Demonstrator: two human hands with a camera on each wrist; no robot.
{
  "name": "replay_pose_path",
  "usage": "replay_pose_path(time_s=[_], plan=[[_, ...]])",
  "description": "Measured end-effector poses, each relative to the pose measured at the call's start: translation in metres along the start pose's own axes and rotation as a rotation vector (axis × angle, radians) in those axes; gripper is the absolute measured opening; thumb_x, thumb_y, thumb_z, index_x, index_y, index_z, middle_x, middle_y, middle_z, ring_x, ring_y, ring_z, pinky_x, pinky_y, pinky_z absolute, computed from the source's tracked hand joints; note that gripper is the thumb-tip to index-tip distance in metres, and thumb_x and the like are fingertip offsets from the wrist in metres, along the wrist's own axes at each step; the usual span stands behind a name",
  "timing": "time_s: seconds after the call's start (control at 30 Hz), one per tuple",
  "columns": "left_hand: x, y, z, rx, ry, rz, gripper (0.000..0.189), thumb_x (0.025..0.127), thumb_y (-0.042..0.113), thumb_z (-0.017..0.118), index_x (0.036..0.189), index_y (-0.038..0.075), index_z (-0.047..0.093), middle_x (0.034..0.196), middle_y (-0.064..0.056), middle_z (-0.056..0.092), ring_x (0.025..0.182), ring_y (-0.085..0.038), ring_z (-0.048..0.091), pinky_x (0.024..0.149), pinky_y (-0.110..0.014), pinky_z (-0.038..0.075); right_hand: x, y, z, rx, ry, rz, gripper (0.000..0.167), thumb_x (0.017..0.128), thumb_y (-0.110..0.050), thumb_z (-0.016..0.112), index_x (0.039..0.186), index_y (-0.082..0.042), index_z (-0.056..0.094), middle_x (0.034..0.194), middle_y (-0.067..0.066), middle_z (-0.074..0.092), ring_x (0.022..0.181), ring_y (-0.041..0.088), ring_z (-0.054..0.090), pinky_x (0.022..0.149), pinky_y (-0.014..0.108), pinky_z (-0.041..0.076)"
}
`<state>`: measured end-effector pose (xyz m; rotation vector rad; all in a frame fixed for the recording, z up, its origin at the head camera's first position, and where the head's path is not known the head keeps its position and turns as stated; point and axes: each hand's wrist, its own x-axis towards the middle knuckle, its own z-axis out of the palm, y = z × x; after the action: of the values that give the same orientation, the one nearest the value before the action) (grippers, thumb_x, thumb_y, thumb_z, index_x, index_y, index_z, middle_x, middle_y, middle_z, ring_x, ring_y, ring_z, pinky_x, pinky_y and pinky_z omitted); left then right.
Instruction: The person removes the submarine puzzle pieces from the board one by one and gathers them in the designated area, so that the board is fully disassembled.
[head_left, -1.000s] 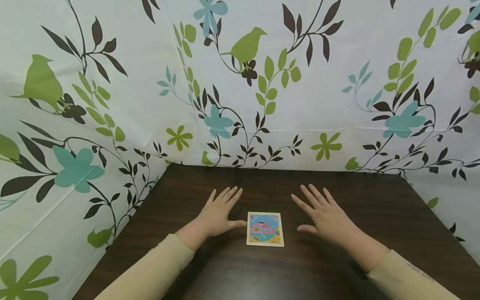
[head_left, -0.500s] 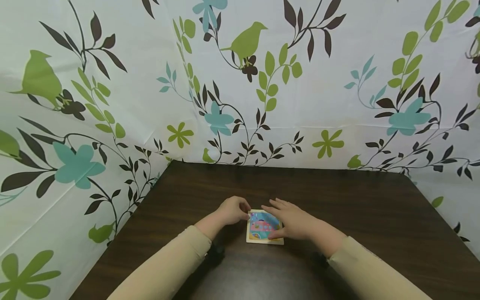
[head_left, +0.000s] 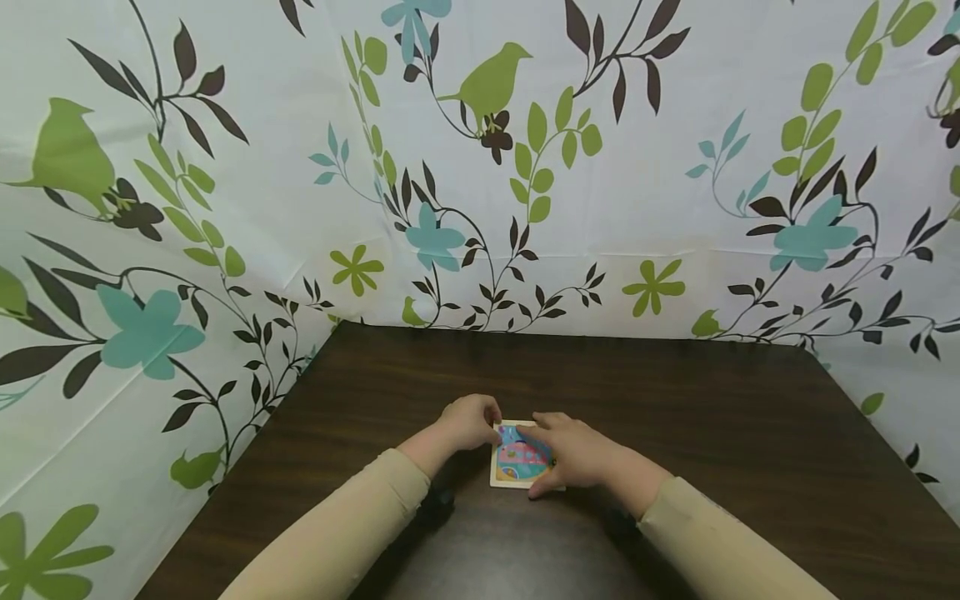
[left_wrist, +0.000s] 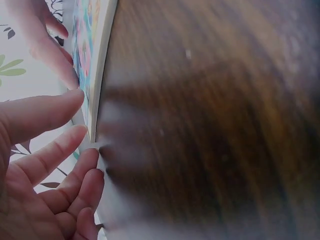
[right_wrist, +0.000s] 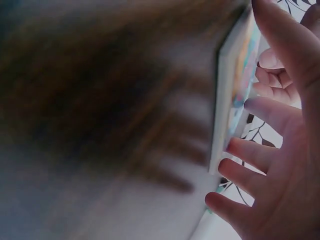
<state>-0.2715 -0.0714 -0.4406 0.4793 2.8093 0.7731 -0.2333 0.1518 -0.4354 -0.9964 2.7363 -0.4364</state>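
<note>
A small square jigsaw puzzle (head_left: 517, 467) with a pale wooden frame lies flat on the dark table. Its bright picture has pink, blue and orange parts; piece seams are too small to make out. My left hand (head_left: 468, 422) pinches the far left corner, thumb on the frame and forefinger at the corner in the left wrist view, other fingers curled. From the right, my right hand (head_left: 581, 450) reaches over the puzzle and covers its right side. In the right wrist view, its forefinger (right_wrist: 267, 111) touches the picture, the other fingers lie spread along the edge, and the thumb is at the near corner.
The brown wood table (head_left: 637, 383) extends around the puzzle on all sides. Behind it and at the left hangs a white cloth (head_left: 637, 200) printed with birds, leaves and flowers, meeting the table's far edge.
Both hands have come in from either side, where they were spread apart, onto the puzzle. The left has taken its corner; the right has moved a little farther over it. The puzzle has barely moved.
</note>
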Motion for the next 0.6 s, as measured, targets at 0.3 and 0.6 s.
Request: replay_pose_path(time_s=[0.3,0.6], plan=[[0.0009,0.0010,0.0028,0.063,0.030,0.030,0.026,0.073,0.020,0.085,0.089,0.015,0.066,0.074,0.006,0.055,0.068,-0.013,0.052,0.068,-0.035,0.042,0.0027,0.0013,0.0050,-0.048,0.009,0.019,0.093,0.074,-0.068,0.073,0.150,-0.021,0.045,0.151,0.017,0.037,0.135,0.038,0.036,0.102,0.060,0.034],[-0.0012,0.0032,0.0047,0.090,0.025,0.039,0.025,0.075,0.022,0.083,0.091,0.014,0.066,0.079,0.003,0.052,0.073,-0.014,0.050,0.073,-0.038,0.041,0.0019,-0.0010,0.0069,-0.081,0.028,0.028,0.093,0.073,-0.067,0.073,0.148,-0.020,0.047,0.150,0.017,0.039,0.133,0.039,0.039,0.099,0.060,0.037]])
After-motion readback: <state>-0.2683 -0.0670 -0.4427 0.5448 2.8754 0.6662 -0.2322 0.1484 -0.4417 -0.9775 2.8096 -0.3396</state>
